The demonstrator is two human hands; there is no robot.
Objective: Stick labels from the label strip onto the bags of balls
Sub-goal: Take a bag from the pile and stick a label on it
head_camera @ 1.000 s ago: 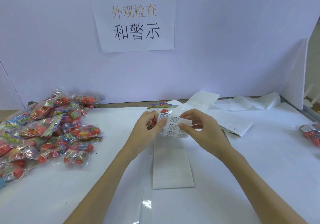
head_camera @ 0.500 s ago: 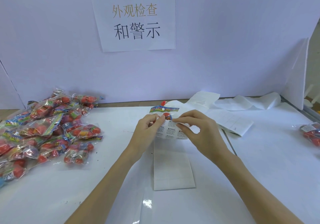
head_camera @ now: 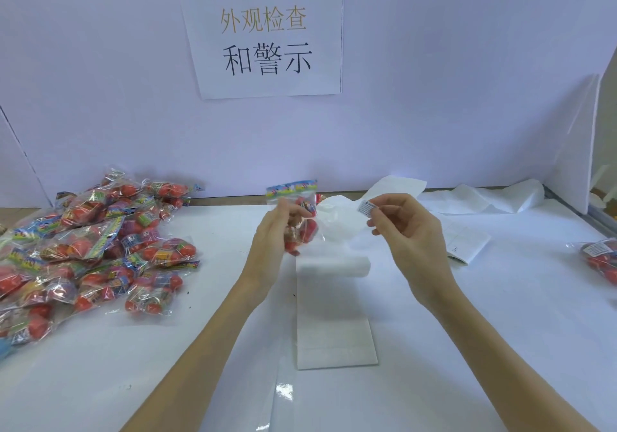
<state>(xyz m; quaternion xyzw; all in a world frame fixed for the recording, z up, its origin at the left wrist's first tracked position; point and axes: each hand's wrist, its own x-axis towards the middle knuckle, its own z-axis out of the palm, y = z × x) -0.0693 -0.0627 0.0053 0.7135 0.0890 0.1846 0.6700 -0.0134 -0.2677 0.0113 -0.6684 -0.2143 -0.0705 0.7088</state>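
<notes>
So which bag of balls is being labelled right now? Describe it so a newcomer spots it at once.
Start at the white paper sign with Chinese characters on the back wall and drop straight down. The left hand grips a clear plastic bag of red balls above the table; unlike the heaped bags at far left, it is lifted.

head-worn view, forward-down, close over table [head_camera: 467, 348]

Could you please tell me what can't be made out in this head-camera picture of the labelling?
- Label, head view: print too small to read; right hand covers part of it.
- Held bag: left hand hides one side, so any label there is unseen.
- Label strip: its upper end is motion-blurred.
- Bag at the right edge: cut off by the frame.
- Pile of bags: runs past the left edge; count unknown.
</notes>
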